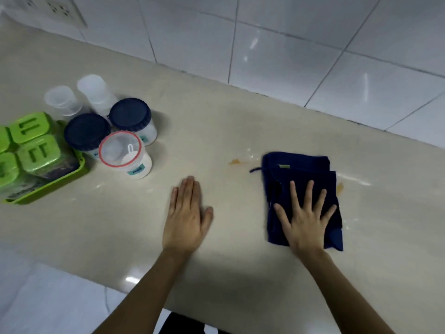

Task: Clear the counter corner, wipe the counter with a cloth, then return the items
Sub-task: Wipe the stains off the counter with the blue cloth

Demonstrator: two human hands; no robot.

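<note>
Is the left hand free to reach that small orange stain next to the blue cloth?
Probably yes. The left hand lies flat and empty on the counter, and only bare surface separates it from the orange stain. The cloth sits under the right hand, off to the side.

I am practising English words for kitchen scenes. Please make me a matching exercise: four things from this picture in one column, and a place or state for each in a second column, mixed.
Column 1
1. right hand
2. left hand
3. red-rimmed jar
4. orange stain

Column 2
A. flat on the bare counter
B. left of the blue cloth, uncovered
C. spread flat on the blue cloth
D. beside the green tray, a white scoop inside

Pairs: 1-C, 2-A, 3-D, 4-B
</note>
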